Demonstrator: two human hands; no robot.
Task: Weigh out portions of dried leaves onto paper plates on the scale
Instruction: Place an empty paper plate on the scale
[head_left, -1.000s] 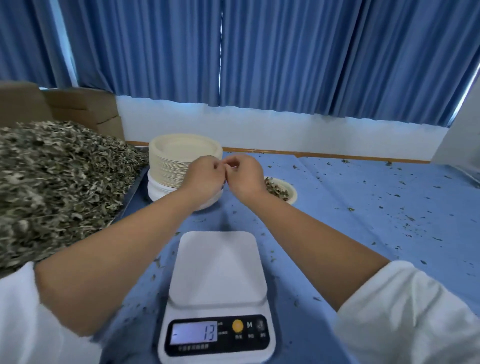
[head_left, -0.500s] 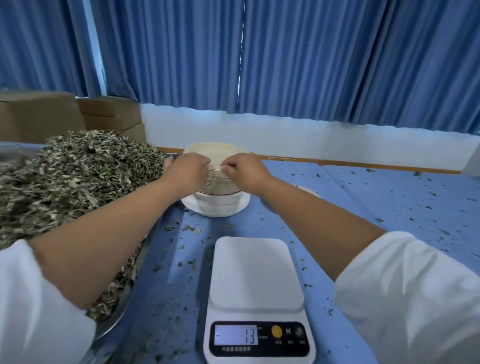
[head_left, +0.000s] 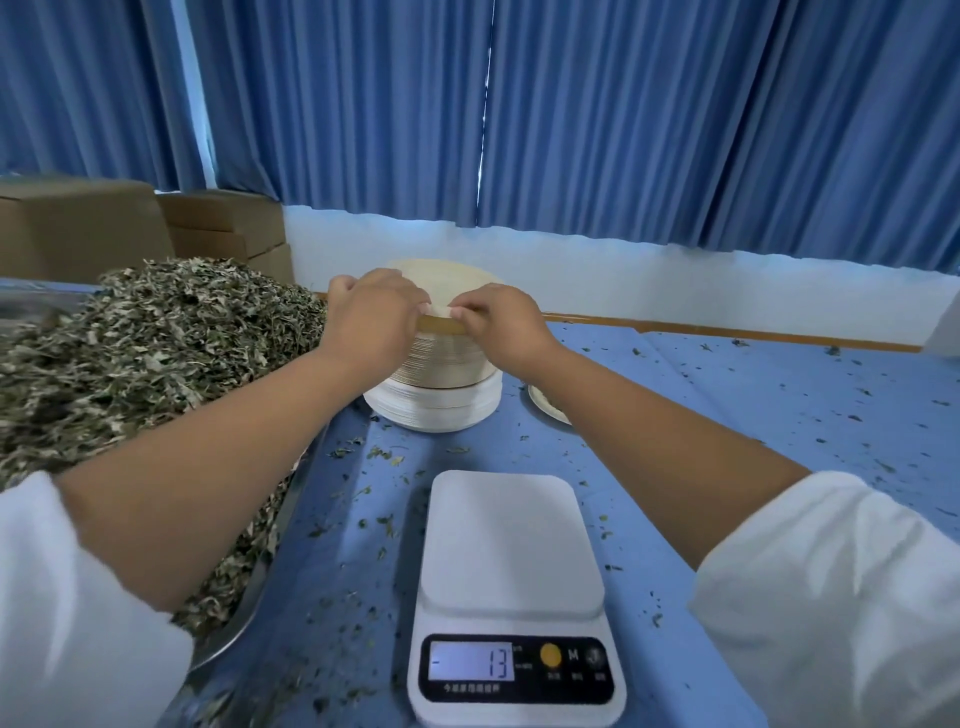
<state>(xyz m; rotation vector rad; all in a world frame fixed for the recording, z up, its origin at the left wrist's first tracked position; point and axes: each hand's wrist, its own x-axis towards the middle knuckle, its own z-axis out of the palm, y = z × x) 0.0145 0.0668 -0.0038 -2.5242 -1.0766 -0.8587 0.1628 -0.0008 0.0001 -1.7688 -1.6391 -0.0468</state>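
A tall stack of paper plates (head_left: 441, 384) stands on the blue table behind the scale. My left hand (head_left: 371, 317) and my right hand (head_left: 501, 325) both pinch the near rim of the top plate (head_left: 447, 275), which is tipped up a little from the stack. The white scale (head_left: 511, 587) sits near me with a bare platform and reads minus 13. A big heap of dried leaves (head_left: 145, 364) fills a metal tray (head_left: 234, 629) at the left.
A paper plate (head_left: 545, 405) lies right of the stack, mostly hidden by my right forearm. Cardboard boxes (head_left: 83, 228) stand at the back left. Leaf crumbs are scattered over the blue tablecloth (head_left: 727, 415). Blue curtains hang behind.
My view has swung left, so the scale now sits further right. My hands moved from in front of the stack onto the top plate's near rim.
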